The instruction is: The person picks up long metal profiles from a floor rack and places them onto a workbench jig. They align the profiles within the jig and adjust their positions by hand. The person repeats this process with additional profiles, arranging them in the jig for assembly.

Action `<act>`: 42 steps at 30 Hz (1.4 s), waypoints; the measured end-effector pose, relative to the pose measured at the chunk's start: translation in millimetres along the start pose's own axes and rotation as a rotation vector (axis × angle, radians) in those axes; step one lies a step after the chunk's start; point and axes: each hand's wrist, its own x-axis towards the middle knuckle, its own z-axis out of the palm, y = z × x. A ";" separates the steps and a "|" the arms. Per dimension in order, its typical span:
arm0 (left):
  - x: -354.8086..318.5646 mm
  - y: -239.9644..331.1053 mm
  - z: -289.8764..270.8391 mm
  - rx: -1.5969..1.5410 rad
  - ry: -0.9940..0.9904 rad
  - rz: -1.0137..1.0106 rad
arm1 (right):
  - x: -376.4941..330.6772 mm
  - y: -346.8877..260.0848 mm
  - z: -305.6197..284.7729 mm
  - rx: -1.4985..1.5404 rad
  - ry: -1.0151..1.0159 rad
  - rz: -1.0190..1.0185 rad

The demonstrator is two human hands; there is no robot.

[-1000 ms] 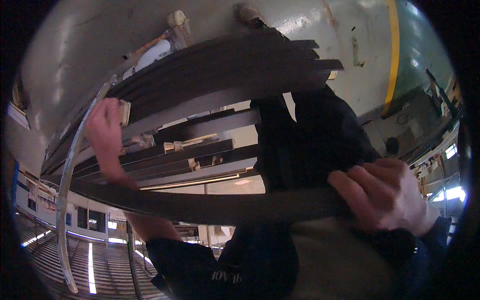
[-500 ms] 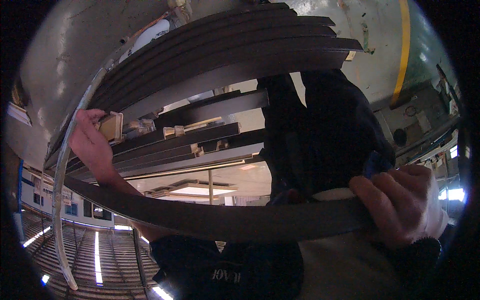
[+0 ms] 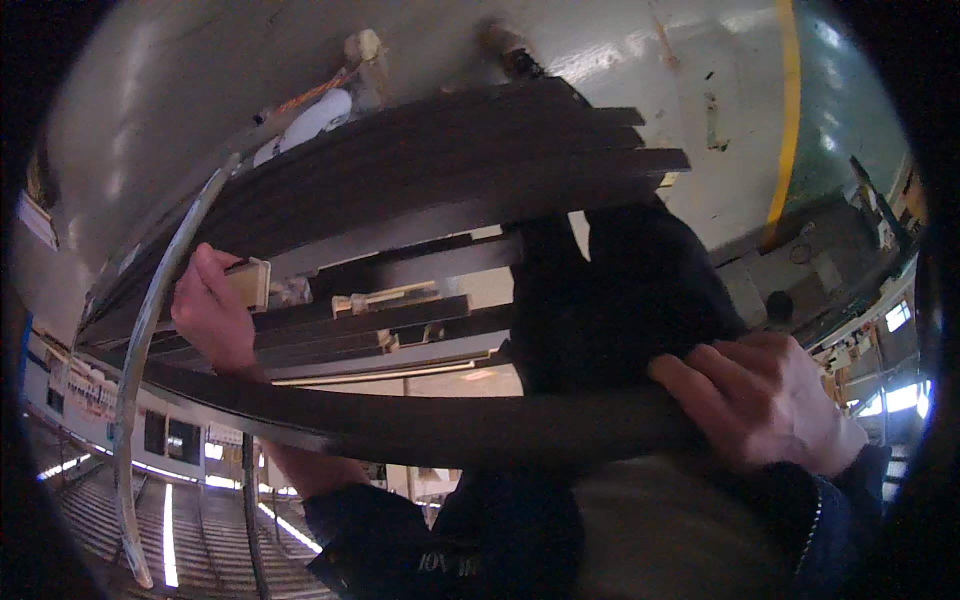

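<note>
A long dark strip (image 3: 520, 430) runs across in front of my body. My right hand (image 3: 760, 400) is closed over its right end, fingers on top. The strip passes in front of my left forearm and narrows toward the left. My left hand (image 3: 215, 310) is farther out on the left, its fingers closed on a small tan rectangular block (image 3: 257, 285) with a pale rim. Beside that hand lies a stack of similar dark strips (image 3: 430, 170), with more strips (image 3: 400, 320) and small pale blocks (image 3: 350, 303) below it.
A pale, worn curved bar (image 3: 150, 330) stands at the left, close to my left hand. A white rounded object (image 3: 315, 125) lies beyond the stack. On the floor at the right runs a yellow line (image 3: 790, 120), with cluttered shelving (image 3: 870, 340) near the right rim.
The whole view has shifted, so the stack sits lower. My left hand, with the tan block, appears farther right and lower; my right hand and the strip's end appear slightly farther left.
</note>
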 end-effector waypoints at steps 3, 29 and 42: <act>19.0 0.8 18.5 0.076 -0.050 -0.030 | 6.1 8.7 -2.0 -0.063 -0.043 0.036; -99.3 328.1 180.3 -2.227 0.539 -0.965 | 103.5 118.5 28.7 -0.268 0.010 0.141; -43.7 349.9 268.3 -2.800 0.855 -0.865 | 176.0 146.5 12.5 0.601 -0.250 0.646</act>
